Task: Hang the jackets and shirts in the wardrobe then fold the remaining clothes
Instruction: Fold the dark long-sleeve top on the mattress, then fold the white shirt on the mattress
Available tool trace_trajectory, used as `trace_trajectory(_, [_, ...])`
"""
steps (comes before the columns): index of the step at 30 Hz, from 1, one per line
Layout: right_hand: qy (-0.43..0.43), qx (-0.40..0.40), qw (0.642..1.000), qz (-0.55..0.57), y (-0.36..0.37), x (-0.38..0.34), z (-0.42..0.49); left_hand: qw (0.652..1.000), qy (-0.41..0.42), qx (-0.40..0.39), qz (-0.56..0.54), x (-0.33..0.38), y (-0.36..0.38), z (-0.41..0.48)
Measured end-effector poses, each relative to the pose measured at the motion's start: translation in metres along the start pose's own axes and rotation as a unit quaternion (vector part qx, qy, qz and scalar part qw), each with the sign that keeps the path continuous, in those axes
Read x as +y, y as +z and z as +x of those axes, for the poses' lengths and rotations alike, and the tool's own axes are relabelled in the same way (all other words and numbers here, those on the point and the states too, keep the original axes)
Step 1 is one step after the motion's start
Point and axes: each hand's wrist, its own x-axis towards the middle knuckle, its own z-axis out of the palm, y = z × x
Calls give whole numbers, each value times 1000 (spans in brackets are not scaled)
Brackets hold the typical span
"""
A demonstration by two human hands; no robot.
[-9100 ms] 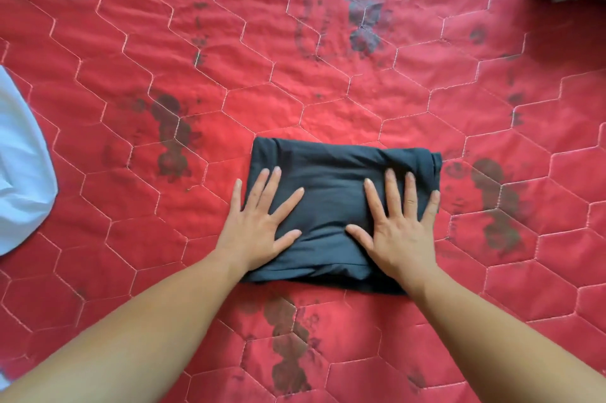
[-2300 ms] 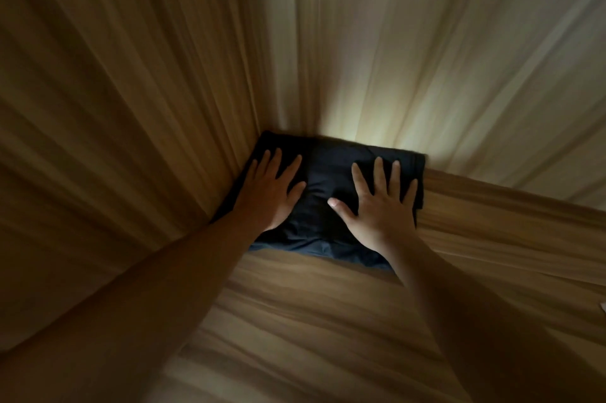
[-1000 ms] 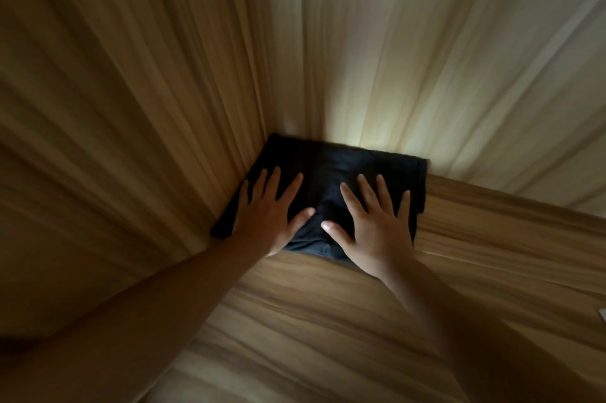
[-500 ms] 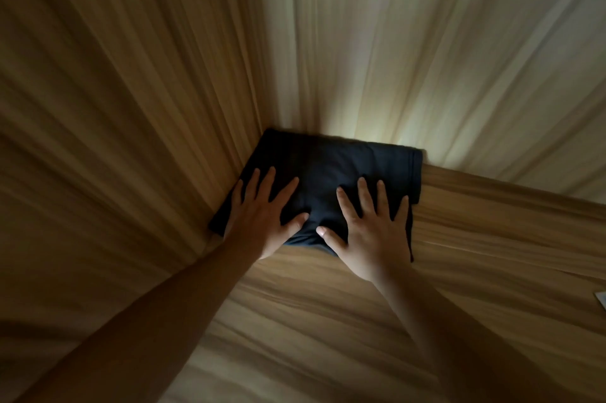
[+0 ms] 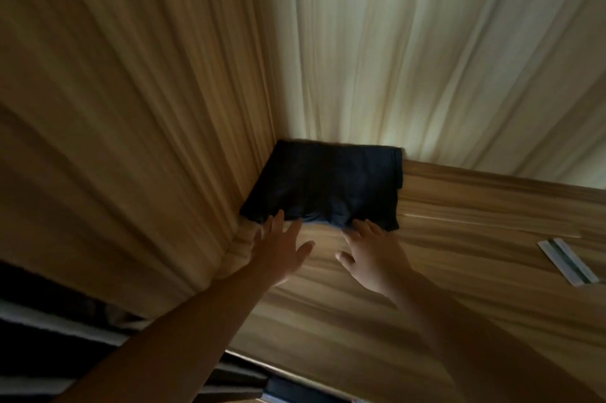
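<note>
Folded cloth (image 5: pixel 324 186): dark blue, nearly black; folded into a flat, neat block, wider than deep; soft creases along the near edge; one folded layer sticking out a little at the far right corner.
Place of the cloth: flat on the wooden shelf (image 5: pixel 459 287), tucked into the far left corner; left edge against the side wall (image 5: pixel 131 107), far edge against the back wall (image 5: pixel 426 41).
Left hand (image 5: pixel 278 253): palm down, fingers straight and spread; fingertips at the near left edge of the cloth; touching or just above it, too blurred to tell.
Grip of the left hand: wide, holding nothing.
Right hand (image 5: pixel 370 258): palm down, fingers spread and a bit bent; fingertips at the near edge of the cloth, toward its right end; touch too blurred to tell.
Grip of the right hand: wide, holding nothing.
Wood: light brown with long streaks; back wall lit pale, side wall darker.
Strip (image 5: pixel 567 261): pale and flat with a dark line down the middle; on the shelf at the far right, well apart from the cloth.
Dark shapes (image 5: pixel 49 337): low on the left, below the shelf, with pale stripes; too dim to name.
</note>
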Motion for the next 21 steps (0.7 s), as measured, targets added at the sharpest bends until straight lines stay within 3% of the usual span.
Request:
trace_trajectory(10, [49,-25,997,44,-47,-54,-145,993,13,29,-115,-28,-18,-187])
trace_trajectory(16, [26,-33,999,13,-65,-116,-227,987,0,59,-151,-88,-22,-327])
trace_trajectory(21, [-29,-50,998,19,-78,-193,-269,985,-65,90,-135,-156,-28,-422])
